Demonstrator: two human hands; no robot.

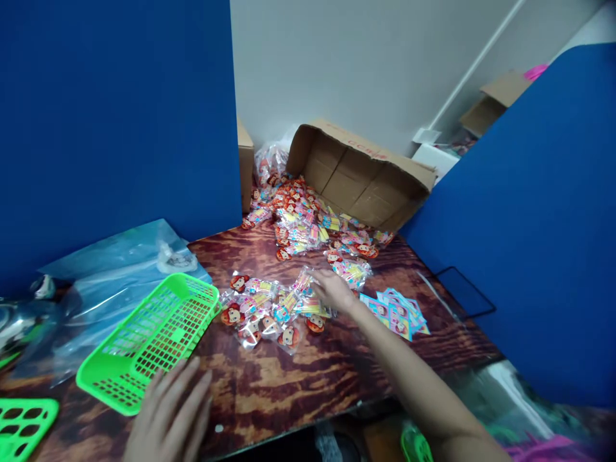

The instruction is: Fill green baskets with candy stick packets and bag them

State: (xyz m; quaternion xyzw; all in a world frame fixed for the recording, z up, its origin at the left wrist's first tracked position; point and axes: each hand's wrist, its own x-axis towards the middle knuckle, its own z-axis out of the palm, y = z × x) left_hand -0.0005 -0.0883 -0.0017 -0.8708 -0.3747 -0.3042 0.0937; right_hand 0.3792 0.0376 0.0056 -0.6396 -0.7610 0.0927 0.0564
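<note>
The right hand (334, 290), just right of the frame's centre, lies knuckles up on the right end of a small cluster of toy packets (262, 311). Its fingers are stretched toward the left over the clear wrappers, but the blur hides whether they pinch one. The packets, each showing a red-haired cartoon head and coloured strips, lie loose on the bench (289, 378) at mid-frame. The left hand (171, 410), at the lower left, rests flat on the bench with its fingers loosely spread and holds nothing. Its fingertips are just beside the near edge of a green plastic basket (154, 333), which sits tilted and touches the cluster's left end. Right of the right hand lies a fanned stack of printed cards (397, 313). Above the cluster, a larger heap of the same packets (312, 224) spills from a cardboard box (360, 176) lying on its side. Clear plastic bags (110, 276) lie at the left behind the basket, and part of another green basket (24, 427) shows in the bottom left corner. Blue partitions (115, 115) close in both sides
</note>
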